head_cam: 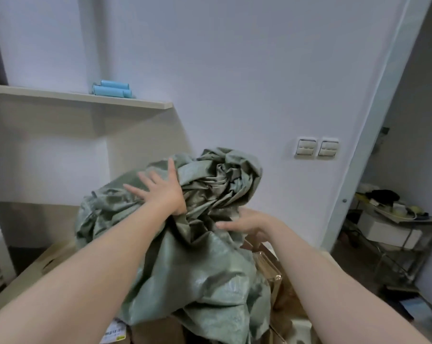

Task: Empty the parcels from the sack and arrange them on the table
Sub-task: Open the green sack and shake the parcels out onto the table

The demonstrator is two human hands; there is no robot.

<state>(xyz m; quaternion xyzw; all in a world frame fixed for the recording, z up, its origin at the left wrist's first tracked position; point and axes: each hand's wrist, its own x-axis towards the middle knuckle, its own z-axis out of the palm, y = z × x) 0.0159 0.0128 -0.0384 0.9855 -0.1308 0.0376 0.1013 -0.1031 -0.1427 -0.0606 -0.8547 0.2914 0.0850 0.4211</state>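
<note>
A crumpled grey-green woven sack (210, 264) lies heaped on the table (29, 276) in front of me. My left hand (160, 192) presses flat on the sack's upper left side, fingers spread. At the sack's right side my right hand (249, 225) touches the cloth with straight fingers. Brown cardboard parcels (269, 266) show under the sack's right edge, and more (158, 331) lie below its near edge. One parcel with a white label (113, 333) peeks out at the bottom. What the sack holds is hidden.
A flat cardboard box (53, 256) lies on the table left of the sack. A wall shelf (86, 98) carries blue rolls (112, 89). Light switches (316, 148) sit on the wall behind. At the right a doorway opens onto a cluttered metal rack (388, 234).
</note>
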